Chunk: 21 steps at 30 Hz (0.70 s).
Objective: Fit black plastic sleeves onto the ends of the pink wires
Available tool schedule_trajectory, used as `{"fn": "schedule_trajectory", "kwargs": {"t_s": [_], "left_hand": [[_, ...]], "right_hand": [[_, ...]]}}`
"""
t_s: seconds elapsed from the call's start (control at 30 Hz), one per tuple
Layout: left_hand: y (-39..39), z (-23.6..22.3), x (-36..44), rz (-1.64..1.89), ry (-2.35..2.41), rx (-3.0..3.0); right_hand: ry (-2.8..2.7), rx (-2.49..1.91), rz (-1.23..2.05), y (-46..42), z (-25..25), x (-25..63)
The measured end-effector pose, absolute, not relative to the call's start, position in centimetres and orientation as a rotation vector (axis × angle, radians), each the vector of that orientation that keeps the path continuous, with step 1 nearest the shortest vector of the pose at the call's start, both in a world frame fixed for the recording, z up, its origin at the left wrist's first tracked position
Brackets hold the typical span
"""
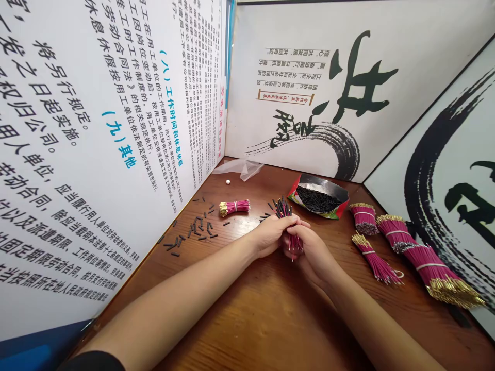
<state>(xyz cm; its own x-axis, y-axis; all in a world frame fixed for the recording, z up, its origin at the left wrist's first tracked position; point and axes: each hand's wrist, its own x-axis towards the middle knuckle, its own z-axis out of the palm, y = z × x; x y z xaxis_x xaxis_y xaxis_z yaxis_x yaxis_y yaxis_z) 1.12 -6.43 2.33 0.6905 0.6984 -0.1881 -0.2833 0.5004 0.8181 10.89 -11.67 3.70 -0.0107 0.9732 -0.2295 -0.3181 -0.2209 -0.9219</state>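
A bundle of thin magenta wires stands between my two hands, with black sleeves on many of its upper ends. My left hand wraps the bundle from the left, fingers closed. From the other side my right hand grips it too, and the two hands touch at the thumbs. Palms and fingers hide the bundle's middle. Just behind the hands lies an open carton holding many short black sleeves. To the left, a tied magenta wire bundle with gold-coloured ends rests on the table.
Loose black sleeves are scattered over the wooden table at left. Several tied wire bundles lie at right, a smaller one nearer me. A clear plastic bag and a small white ball are at the back. Printed panels enclose the table.
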Motion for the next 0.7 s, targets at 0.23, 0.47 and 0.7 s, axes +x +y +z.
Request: {"fn": "schedule_trajectory", "kwargs": {"t_s": [0.23, 0.47, 0.7], "left_hand": [[-6.03, 1.95, 1.24, 0.757, 0.61, 0.946], [-6.02, 2.1, 0.85, 0.779, 0.428, 0.904], [-5.8, 2.33, 0.5, 0.671, 0.39, 0.87]], "right_hand": [[-0.879, -1.166, 1.57, -11.62, 3.39, 11.03], [-0.862, -1.133, 1.609, -11.65, 3.21, 10.96], [-0.88, -1.171, 1.548, -11.63, 2.78, 10.75]]}}
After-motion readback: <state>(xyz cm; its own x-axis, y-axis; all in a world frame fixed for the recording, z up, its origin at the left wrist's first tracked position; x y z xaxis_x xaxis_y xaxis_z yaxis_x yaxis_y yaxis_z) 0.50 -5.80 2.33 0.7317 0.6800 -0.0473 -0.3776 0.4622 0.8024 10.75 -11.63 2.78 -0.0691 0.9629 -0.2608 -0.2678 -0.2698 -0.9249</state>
